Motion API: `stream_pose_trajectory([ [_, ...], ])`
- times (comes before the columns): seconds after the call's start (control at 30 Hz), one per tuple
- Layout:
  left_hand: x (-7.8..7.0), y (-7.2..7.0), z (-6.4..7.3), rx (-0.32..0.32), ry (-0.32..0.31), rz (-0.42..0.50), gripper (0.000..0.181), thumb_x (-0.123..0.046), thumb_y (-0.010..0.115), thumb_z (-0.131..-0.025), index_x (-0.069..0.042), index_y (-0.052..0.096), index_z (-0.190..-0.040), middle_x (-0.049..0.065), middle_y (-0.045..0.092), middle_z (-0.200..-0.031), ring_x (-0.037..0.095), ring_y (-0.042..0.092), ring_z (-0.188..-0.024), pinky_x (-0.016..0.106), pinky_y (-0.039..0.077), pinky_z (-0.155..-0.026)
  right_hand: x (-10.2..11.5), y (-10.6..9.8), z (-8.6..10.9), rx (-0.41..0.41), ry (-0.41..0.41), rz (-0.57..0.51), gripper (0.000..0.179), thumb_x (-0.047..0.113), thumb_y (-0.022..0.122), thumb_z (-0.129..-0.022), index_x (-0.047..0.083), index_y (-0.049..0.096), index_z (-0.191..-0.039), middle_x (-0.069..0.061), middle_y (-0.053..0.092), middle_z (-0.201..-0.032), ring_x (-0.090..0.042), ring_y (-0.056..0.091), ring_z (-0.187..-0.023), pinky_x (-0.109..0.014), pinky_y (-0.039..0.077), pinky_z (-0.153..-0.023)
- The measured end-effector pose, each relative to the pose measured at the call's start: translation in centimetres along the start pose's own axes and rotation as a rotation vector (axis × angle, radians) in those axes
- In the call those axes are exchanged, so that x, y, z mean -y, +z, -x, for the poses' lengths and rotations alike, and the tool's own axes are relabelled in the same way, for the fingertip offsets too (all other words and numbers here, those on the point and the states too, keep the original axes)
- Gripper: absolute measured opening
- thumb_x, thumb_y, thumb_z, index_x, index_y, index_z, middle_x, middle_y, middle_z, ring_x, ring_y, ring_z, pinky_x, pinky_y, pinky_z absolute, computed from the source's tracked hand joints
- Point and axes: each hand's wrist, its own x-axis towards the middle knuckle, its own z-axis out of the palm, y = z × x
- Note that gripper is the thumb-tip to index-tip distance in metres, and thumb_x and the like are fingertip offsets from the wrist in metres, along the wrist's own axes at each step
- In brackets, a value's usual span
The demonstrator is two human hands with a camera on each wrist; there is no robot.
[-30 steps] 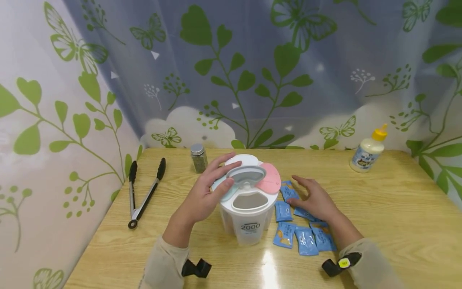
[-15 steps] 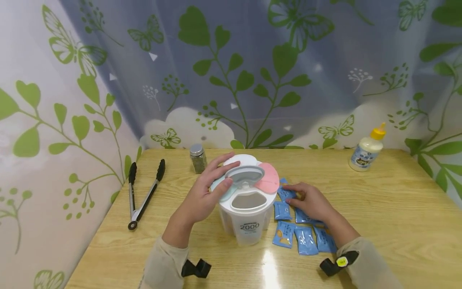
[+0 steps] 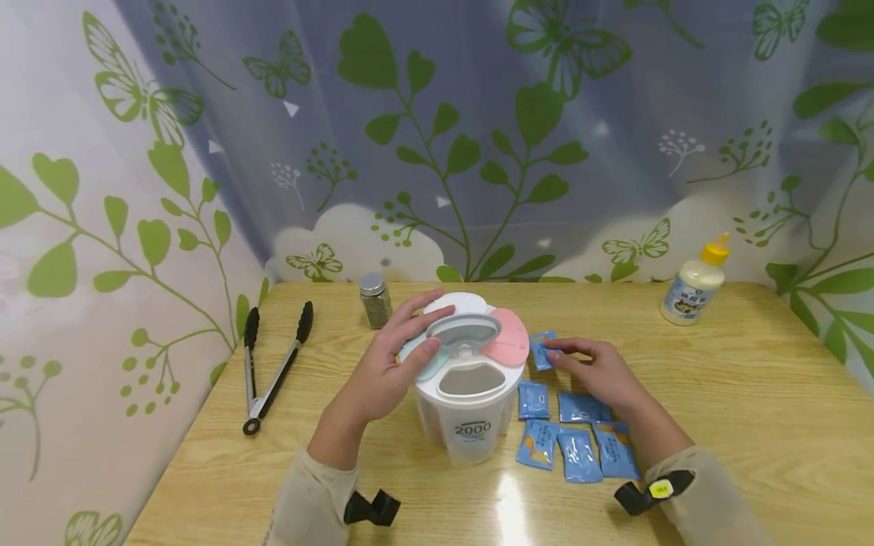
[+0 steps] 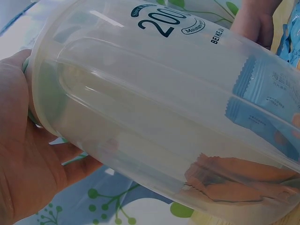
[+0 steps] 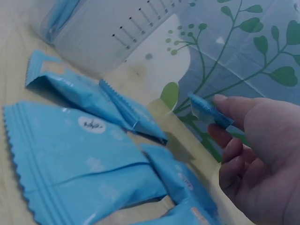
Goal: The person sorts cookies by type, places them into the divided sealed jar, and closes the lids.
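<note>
My left hand (image 3: 385, 368) rests on the lid of a clear plastic storage canister (image 3: 471, 425) marked 2000, fingers stretched across its left side and thumb beside the raised grey flap (image 3: 464, 331). Below that flap the front opening is uncovered. Through the canister wall in the left wrist view, a blue packet (image 4: 267, 93) and an orange-brown packet (image 4: 234, 180) show. Right of the canister, my right hand (image 3: 604, 375) pinches a small blue snack packet (image 3: 542, 351) between thumb and fingers; the right wrist view shows this packet (image 5: 206, 111) edge-on, raised above the others.
Several more blue packets (image 3: 580, 455) lie on the wooden table (image 3: 751, 425) near the right hand. Metal tongs (image 3: 273, 379) with black tips lie at left. A spice jar (image 3: 375, 301) stands behind the canister, and a yellow-capped bottle (image 3: 693, 288) stands at back right.
My right hand has taken hold of the far blue packet and drawn it slightly up from the pile. The left hand and canister have stayed in place.
</note>
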Motion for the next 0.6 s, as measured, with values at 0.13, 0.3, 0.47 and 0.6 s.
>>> stream_pose_trajectory([
  [0.13, 0.0, 0.0, 0.0, 0.001, -0.001, -0.005, 0.040, -0.025, 0.050, -0.105, -0.017, 0.055, -0.144, -0.004, 0.034, -0.160, 0.021, 0.032, -0.148, 0.058, 0.034, -0.113, 0.6, -0.2, 0.1, -0.006, 0.032, -0.078, 0.041, 0.039, 0.063, -0.098, 0.009, 0.067, -0.126, -0.006, 0.067, -0.109, -0.009, 0.050, -0.066, -0.027, 0.043, -0.056],
  [0.3, -0.1, 0.0, 0.0, 0.002, -0.003, -0.006, 0.041, -0.027, 0.050, -0.105, -0.017, 0.055, -0.144, -0.004, 0.034, -0.160, 0.021, 0.031, -0.149, 0.058, 0.033, -0.113, 1.4, -0.5, 0.4, 0.039, -0.027, -0.135, 0.034, 0.027, 0.061, -0.101, 0.005, 0.061, -0.126, -0.004, 0.058, -0.093, -0.008, 0.035, -0.049, -0.028, 0.036, -0.047],
  [0.47, -0.1, 0.0, 0.0, 0.004, -0.012, 0.004, 0.041, -0.027, 0.049, -0.105, -0.017, 0.055, -0.144, -0.004, 0.033, -0.160, 0.021, 0.031, -0.149, 0.058, 0.034, -0.113, 2.3, -0.6, 0.7, 0.076, -0.073, -0.142, 0.040, 0.026, 0.058, -0.103, 0.009, 0.053, -0.139, -0.011, 0.053, -0.096, -0.010, 0.036, -0.049, -0.031, 0.036, -0.045],
  [0.6, -0.2, 0.0, 0.0, 0.006, -0.022, 0.013, 0.041, -0.028, 0.049, -0.105, -0.018, 0.054, -0.145, -0.005, 0.033, -0.161, 0.020, 0.031, -0.149, 0.057, 0.035, -0.113, 3.2, -0.8, 0.9, 0.095, -0.081, -0.165, 0.045, 0.026, 0.056, -0.103, 0.009, 0.048, -0.145, -0.008, 0.052, -0.097, -0.010, 0.038, -0.051, -0.034, 0.036, -0.047],
])
